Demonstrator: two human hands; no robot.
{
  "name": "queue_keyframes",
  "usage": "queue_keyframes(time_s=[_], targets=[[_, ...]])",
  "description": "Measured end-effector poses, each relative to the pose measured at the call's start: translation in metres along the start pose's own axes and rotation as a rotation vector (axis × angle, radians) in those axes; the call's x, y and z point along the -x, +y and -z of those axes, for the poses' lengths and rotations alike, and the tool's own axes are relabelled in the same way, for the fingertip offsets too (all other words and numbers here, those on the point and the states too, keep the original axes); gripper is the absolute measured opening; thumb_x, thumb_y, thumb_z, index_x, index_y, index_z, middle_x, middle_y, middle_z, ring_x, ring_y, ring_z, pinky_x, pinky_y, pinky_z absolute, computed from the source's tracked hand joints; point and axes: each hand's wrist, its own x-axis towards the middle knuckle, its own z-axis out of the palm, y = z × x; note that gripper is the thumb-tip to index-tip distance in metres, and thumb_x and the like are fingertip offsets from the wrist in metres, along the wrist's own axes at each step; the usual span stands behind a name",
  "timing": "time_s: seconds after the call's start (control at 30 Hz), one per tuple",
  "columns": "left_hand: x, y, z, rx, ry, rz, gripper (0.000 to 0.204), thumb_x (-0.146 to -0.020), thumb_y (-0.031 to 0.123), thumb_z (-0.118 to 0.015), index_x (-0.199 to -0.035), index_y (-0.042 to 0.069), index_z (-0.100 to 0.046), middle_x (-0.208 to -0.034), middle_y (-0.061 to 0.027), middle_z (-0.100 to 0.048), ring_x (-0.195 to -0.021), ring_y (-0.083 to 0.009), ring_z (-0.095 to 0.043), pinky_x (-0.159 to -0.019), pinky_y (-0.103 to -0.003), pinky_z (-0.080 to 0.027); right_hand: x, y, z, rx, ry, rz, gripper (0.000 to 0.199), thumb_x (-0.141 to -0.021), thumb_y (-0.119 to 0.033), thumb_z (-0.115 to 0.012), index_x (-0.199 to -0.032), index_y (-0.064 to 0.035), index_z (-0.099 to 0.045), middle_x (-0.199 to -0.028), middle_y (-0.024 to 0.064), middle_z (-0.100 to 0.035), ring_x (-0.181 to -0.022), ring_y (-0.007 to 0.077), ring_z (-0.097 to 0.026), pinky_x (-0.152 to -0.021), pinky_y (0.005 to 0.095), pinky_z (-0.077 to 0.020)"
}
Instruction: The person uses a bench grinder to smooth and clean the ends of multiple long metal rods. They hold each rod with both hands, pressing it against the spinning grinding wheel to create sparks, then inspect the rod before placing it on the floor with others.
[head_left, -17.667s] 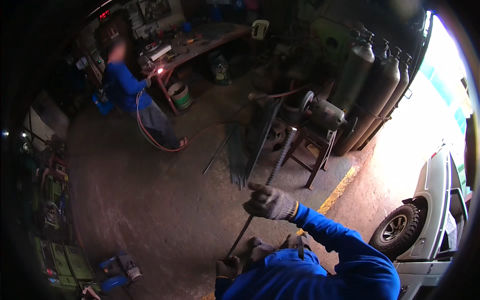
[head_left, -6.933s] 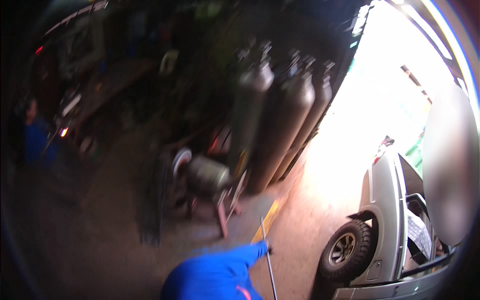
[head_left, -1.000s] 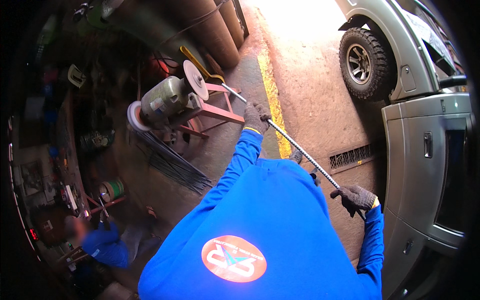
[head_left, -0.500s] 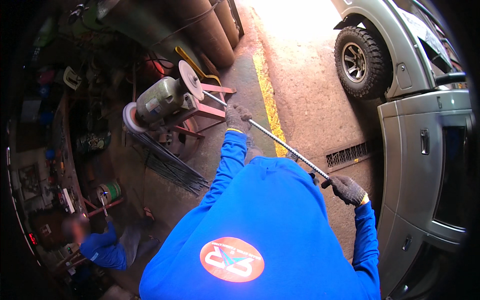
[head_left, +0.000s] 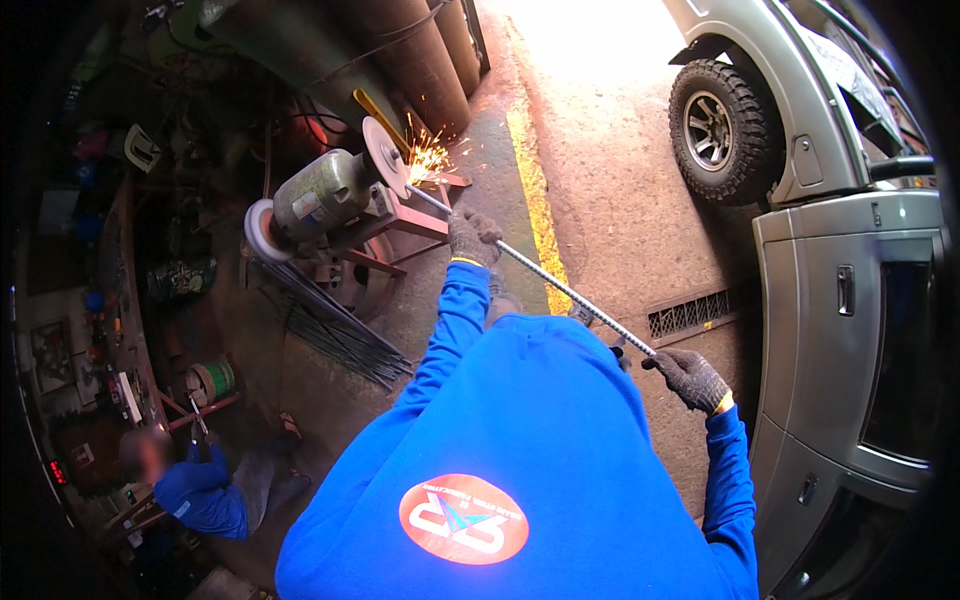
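Rod: a long, slim, straight metal bar (head_left: 560,285), grey, with close ribs along its length that caught the light as pale bands. It lay slantwise across my front, from about 11 o'clock at its upper end to between 3 and 4 o'clock at its lower. Its tip stood at the rim of a thin, pale disc (head_left: 384,150) on a bench grinder (head_left: 322,193) at 10 o'clock. Orange sparks (head_left: 428,163) sprayed at that rim; the exact contact point was too small to make out.

Hands: both in dark grey knit gloves with yellow cuff edges. My left hand (head_left: 473,237), at 12 o'clock, was closed around the bar a short way below the disc. My right hand (head_left: 690,380), between 3 and 4 o'clock, gripped the lower stretch; the glove hid the bar's other end.

Surroundings: a bundle of dark rods (head_left: 345,340) lay between 8 and 9 o'clock.
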Motion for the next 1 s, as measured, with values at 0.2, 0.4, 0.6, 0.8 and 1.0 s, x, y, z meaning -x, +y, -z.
queue_keyframes(time_s=[0.2,0.4,0.6,0.8,1.0], targets=[[0.011,0.005,-0.016,0.02,0.022,0.004,0.042,-0.096,0.04,-0.05,-0.062,0.022,-0.034,-0.048,0.0069,-0.022,-0.036,-0.0099,-0.021,-0.037,-0.027,-0.021,-0.003,0.007,-0.003,-0.034,0.016,0.043,0.038,-0.097,-0.035,-0.053,-0.106,-0.0031,-0.071,-0.084,0.0103,-0.069,-0.065,0.0144,-0.056,-0.063,0.0302,-0.0481],[0.009,0.005,-0.01,0.051,0.01,0.023,0.041,-0.095,0.037,-0.051,-0.064,0.02,-0.03,-0.049,0.0059,-0.021,-0.036,-0.0098,-0.021,-0.032,-0.025,-0.02,-0.001,0.006,-0.005,0.01,0.04,0.04,0.037,-0.097,-0.035,-0.054,-0.107,-0.0031,-0.071,-0.086,0.0132,-0.07,-0.067,0.0174,-0.059,-0.065,0.0328,-0.0494],[0.009,0.004,-0.008,0.044,-0.008,0.031,0.042,-0.096,0.038,-0.05,-0.061,0.022,-0.033,-0.048,0.0074,-0.022,-0.036,-0.0097,-0.022,-0.036,-0.027,-0.022,-0.001,0.01,-0.008,0.053,0.079,0.089,0.036,-0.096,-0.035,-0.055,-0.107,-0.0042,-0.071,-0.089,0.014,-0.071,-0.068,0.0188,-0.06,-0.066,0.0338,-0.0501],[0.017,0.005,-0.014,0.071,-0.028,0.016,0.043,-0.095,0.036,-0.052,-0.06,0.022,-0.032,-0.048,0.0075,-0.023,-0.036,-0.0097,-0.022,-0.036,-0.026,-0.022,-0.001,0.015,-0.006,0.044,0.09,0.062,0.036,-0.098,-0.035,-0.053,-0.107,-0.0052,-0.071,-0.074,0.0088,-0.063,-0.058,0.0148,-0.055,-0.056,0.0321,-0.0478],[0.013,0.009,-0.007,0.124,-0.071,0.05,0.042,-0.094,0.037,-0.053,-0.061,0.022,-0.031,-0.048,0.007,-0.022,-0.035,-0.0094,-0.021,-0.034,-0.026,-0.021,0.008,0.008,0.003,-0.255,-0.173,-0.009,0.037,-0.098,-0.039,-0.052,-0.112,-0.0088,-0.068,-0.063,-0.0016,-0.047,-0.044,0.0074,-0.042,-0.038,0.0242,-0.0383]])
